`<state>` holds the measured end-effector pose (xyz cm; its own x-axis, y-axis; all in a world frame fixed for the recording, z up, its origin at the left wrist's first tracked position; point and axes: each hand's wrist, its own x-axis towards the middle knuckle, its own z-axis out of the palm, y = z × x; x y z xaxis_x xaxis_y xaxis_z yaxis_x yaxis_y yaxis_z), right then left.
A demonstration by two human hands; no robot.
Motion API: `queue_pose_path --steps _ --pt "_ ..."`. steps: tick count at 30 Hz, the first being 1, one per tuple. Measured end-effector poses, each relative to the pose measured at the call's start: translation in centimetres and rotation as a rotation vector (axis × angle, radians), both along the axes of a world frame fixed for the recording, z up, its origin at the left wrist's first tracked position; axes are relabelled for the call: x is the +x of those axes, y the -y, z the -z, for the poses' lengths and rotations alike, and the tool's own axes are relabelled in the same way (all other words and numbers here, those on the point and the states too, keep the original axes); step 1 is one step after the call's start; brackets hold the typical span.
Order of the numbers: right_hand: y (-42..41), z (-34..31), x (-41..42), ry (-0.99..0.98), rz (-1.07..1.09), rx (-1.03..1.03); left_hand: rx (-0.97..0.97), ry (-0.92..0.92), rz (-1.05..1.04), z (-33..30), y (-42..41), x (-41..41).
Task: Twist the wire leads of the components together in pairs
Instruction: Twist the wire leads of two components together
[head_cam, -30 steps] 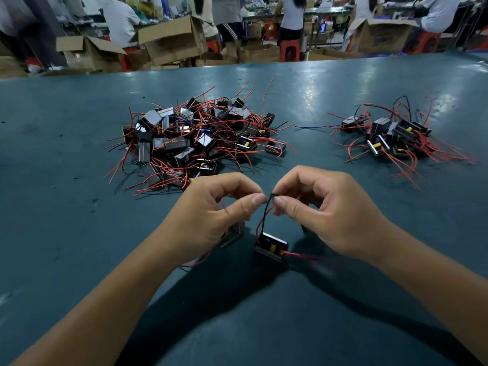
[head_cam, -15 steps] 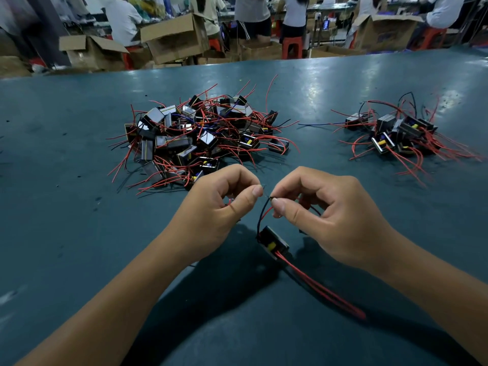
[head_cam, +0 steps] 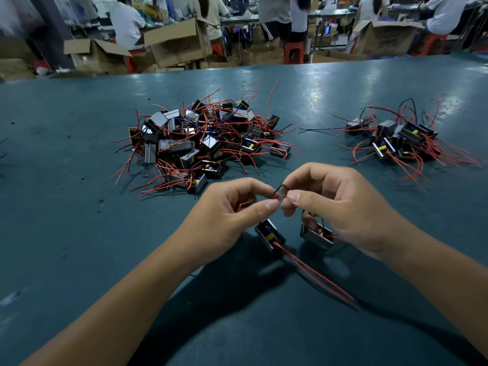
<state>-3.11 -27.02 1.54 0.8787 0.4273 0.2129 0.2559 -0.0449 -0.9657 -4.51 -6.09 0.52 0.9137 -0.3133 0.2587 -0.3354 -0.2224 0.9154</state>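
Observation:
My left hand (head_cam: 229, 215) and my right hand (head_cam: 340, 204) meet above the table, thumbs and forefingers pinching thin wire leads (head_cam: 280, 194), one red and one black, between them. Below the hands hang two small black components: one (head_cam: 270, 236) with a yellow core and two long red wires (head_cam: 317, 276) trailing toward me, the other (head_cam: 317, 236) under my right palm. Which lead belongs to which component is hidden by my fingers.
A large heap of components with red wires (head_cam: 200, 143) lies beyond my left hand. A smaller heap (head_cam: 398, 138) lies at the far right. The blue-green table (head_cam: 66, 207) ends at the back, where cardboard boxes (head_cam: 177, 43) and seated people are.
A second component has come into view under my right hand. The first component has turned, and its long red wires now trail toward me. The pinched leads have risen slightly.

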Motion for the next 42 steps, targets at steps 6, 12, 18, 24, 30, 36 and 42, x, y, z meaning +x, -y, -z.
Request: queue_pose_path --steps 6,12,18,24,30,36,42 --pt "0.3 -0.1 0.4 0.012 0.01 -0.05 -0.032 0.006 -0.029 0.1 -0.1 0.1" --pt "0.6 -0.8 0.4 0.021 -0.018 -0.084 -0.004 0.007 -0.034 0.1 -0.7 0.3" --pt "3.3 -2.2 2.5 0.031 0.207 -0.059 -0.114 -0.111 -0.109 0.4 -1.2 1.0" --pt "7.9 -4.0 7.1 0.212 0.74 -0.041 -0.156 -0.011 -0.169 0.0 -1.1 1.0" --pt "7.0 -3.4 6.4 0.356 0.879 -0.664 -0.042 0.114 -0.249 -0.5 -1.9 1.1" --pt "-1.1 0.2 0.6 0.282 0.134 -0.523 -0.182 0.102 -0.149 -0.7 -1.7 0.8" --pt "-2.8 2.1 -0.5 0.204 -0.109 -0.523 -0.222 0.048 -0.061 -0.7 -1.3 0.5"
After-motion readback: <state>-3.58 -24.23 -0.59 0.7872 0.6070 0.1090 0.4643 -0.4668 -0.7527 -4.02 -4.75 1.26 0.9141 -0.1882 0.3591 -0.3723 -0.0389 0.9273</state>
